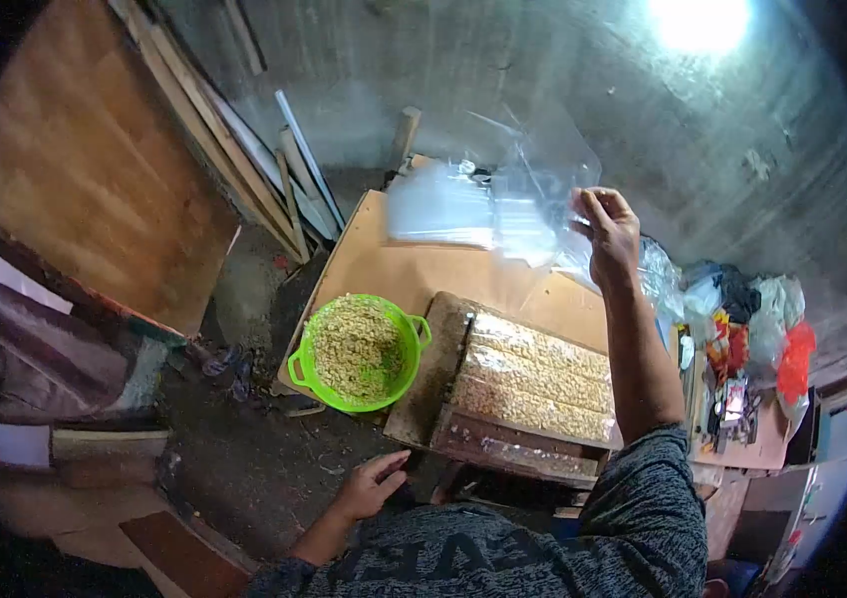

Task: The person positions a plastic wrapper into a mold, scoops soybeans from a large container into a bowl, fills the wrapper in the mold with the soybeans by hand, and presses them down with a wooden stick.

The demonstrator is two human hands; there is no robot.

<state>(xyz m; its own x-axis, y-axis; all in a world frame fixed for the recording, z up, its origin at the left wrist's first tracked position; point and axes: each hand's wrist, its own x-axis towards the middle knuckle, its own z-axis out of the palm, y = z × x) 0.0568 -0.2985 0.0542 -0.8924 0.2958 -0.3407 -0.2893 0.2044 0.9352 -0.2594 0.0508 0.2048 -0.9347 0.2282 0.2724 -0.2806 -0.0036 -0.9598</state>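
My right hand (605, 224) is raised over the back of the table, its fingers pinched on a clear plastic sheet (543, 164) that hangs to the left. Below it lies a stack of clear plastic sheets (440, 206). My left hand (376, 483) is low at the near edge, empty, with its fingers apart. Between the hands, a wooden tray (518, 447) bears plastic-covered rows of pale, grain-like pieces (533, 379). To its left stands a green colander (409, 371) holding loose pale pieces of the same look.
The tan tabletop (443, 274) runs behind the tray. Plastic bags (777, 319) and small items crowd the right side. Wooden planks (234, 149) lean at the back left, beside a large wooden board (95, 159). A grey wall stands behind.
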